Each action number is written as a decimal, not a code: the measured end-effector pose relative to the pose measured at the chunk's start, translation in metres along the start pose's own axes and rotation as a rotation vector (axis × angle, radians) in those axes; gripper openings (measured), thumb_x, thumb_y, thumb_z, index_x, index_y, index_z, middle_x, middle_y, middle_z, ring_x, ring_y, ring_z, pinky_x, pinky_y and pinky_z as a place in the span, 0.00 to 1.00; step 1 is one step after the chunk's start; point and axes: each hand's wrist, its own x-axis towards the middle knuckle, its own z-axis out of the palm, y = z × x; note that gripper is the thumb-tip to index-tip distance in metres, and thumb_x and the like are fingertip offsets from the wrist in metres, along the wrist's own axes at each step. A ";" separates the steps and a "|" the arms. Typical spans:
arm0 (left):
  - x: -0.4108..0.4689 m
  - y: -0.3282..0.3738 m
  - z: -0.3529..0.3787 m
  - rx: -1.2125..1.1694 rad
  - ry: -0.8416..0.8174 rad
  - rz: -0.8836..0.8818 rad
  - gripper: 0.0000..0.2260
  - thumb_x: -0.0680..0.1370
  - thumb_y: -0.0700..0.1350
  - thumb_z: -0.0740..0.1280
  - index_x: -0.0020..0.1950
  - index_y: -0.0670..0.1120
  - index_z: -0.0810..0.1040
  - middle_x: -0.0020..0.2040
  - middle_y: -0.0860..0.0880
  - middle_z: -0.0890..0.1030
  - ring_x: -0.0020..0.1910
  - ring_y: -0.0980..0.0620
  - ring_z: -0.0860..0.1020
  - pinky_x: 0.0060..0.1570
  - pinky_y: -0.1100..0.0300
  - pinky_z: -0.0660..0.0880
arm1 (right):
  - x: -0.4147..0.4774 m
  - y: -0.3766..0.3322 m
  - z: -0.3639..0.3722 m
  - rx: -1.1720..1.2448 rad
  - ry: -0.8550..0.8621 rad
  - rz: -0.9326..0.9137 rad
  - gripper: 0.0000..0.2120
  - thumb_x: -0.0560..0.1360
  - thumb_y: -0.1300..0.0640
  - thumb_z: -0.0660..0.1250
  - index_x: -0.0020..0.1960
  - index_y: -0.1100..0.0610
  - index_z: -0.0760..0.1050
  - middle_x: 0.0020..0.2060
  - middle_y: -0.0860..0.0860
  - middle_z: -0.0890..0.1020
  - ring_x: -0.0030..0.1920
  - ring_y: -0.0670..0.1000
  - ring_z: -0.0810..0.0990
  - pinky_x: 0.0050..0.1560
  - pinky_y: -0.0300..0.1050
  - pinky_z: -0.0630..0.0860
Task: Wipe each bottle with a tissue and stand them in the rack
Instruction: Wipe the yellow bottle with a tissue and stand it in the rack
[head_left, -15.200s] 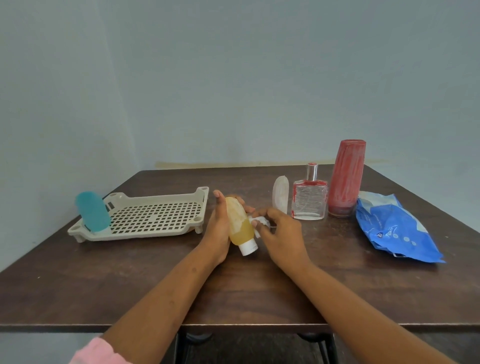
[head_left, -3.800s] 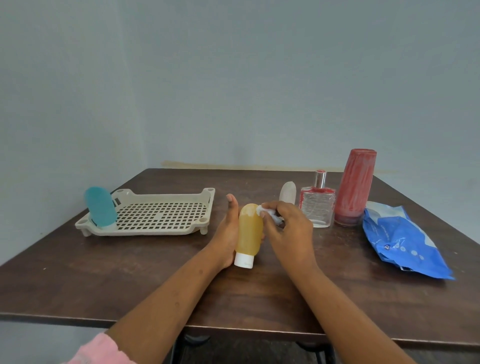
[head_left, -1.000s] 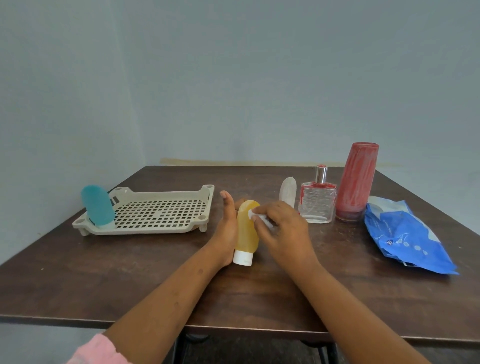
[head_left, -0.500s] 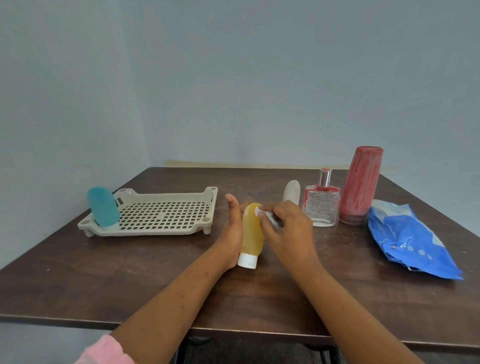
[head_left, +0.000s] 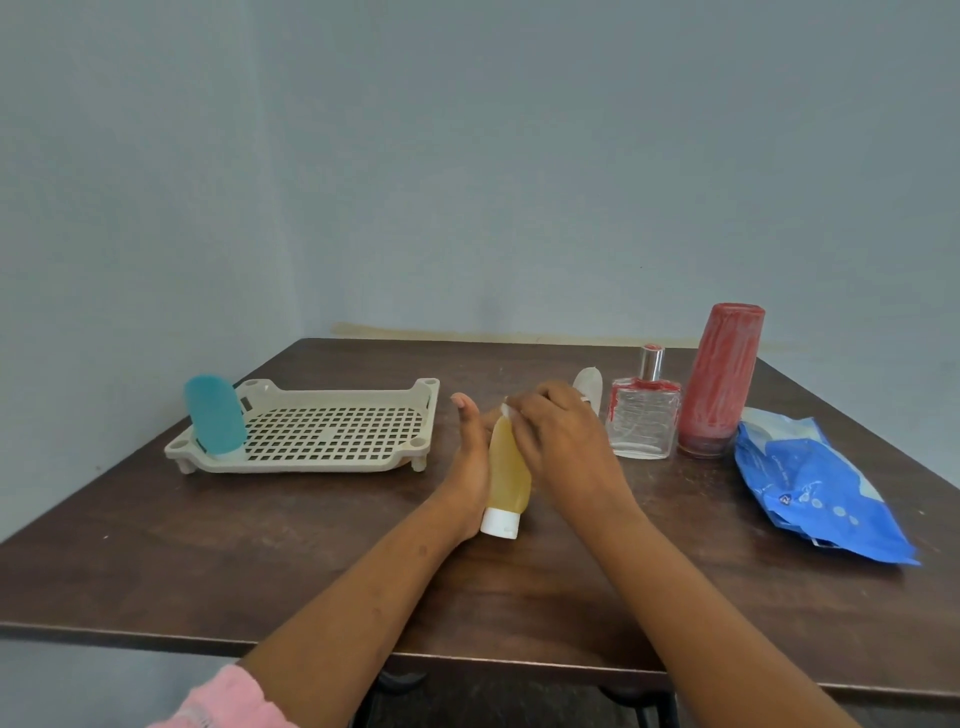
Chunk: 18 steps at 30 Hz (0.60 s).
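Note:
An orange squeeze bottle (head_left: 506, 475) with a white cap stands cap-down on the table in the middle. My left hand (head_left: 467, 462) holds it from the left side, thumb up. My right hand (head_left: 558, 441) pinches a small white tissue (head_left: 508, 410) against the bottle's top end. The beige slotted rack (head_left: 322, 431) lies to the left, with a teal bottle (head_left: 214, 415) standing at its left end. A small white bottle (head_left: 589, 387), a clear glass perfume bottle (head_left: 644, 421) and a tall red bottle (head_left: 722, 379) stand to the right behind my right hand.
A blue tissue pack (head_left: 815, 483) lies at the right of the dark wooden table (head_left: 208, 561). The table's front edge runs just under my forearms. Pale walls close the back and left.
My right hand has slid the tissue up to the top end of the orange bottle. My left hand keeps the bottle in the same spot.

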 end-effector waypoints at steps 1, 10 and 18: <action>0.000 0.001 0.000 -0.001 -0.010 -0.009 0.38 0.76 0.67 0.36 0.41 0.46 0.79 0.29 0.50 0.82 0.31 0.56 0.81 0.34 0.62 0.77 | -0.002 0.003 0.000 0.026 0.000 0.049 0.06 0.75 0.61 0.65 0.46 0.61 0.80 0.39 0.55 0.77 0.36 0.53 0.77 0.37 0.45 0.74; -0.001 0.002 0.001 -0.049 0.029 -0.006 0.36 0.76 0.68 0.37 0.40 0.45 0.75 0.32 0.47 0.79 0.34 0.53 0.78 0.37 0.60 0.73 | -0.024 0.007 -0.002 0.098 -0.049 0.201 0.07 0.77 0.58 0.64 0.49 0.59 0.80 0.43 0.53 0.78 0.41 0.49 0.76 0.41 0.35 0.71; 0.001 -0.003 0.002 -0.108 0.017 0.062 0.32 0.79 0.65 0.41 0.33 0.45 0.69 0.24 0.51 0.74 0.26 0.55 0.76 0.29 0.63 0.74 | -0.025 -0.010 0.001 0.035 -0.074 -0.105 0.07 0.74 0.59 0.64 0.48 0.58 0.81 0.39 0.51 0.77 0.36 0.51 0.76 0.36 0.43 0.74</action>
